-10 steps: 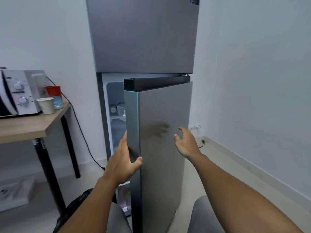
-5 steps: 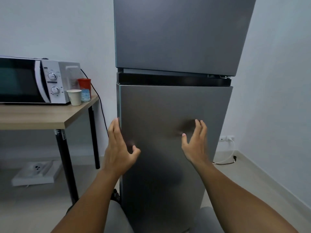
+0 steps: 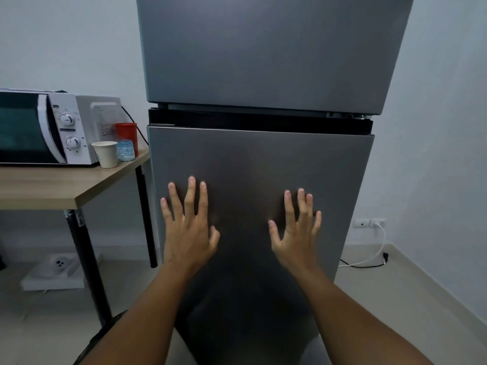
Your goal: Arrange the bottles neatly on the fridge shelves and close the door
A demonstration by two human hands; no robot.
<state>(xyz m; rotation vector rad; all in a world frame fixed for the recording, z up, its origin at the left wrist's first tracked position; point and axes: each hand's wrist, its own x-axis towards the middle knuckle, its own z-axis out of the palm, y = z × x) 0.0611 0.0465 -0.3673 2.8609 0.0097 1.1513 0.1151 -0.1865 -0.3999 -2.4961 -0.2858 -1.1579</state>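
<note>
Two bare hands lie on the brushed grey steel lower fridge door [image 3: 263, 159], which stands straight ahead of us, its long axis vertical. We record our left hand [image 3: 188, 230] near the door's left edge and our right hand [image 3: 296, 233] right of the door's centre, both at about the same height and equally near; fingers [image 3: 191, 196] spread, holding nothing. Whether the palms press flat or only fingertips touch, we cannot tell. The door looks flush with the cabinet, below the grey steel upper freezer door [image 3: 263, 48]. We judge closing nearly done; a last push goes straight forward. The bottles and shelves are hidden behind the door, so their arrangement cannot be checked. The door's bottom edge is cut off by our forearms.
</note>
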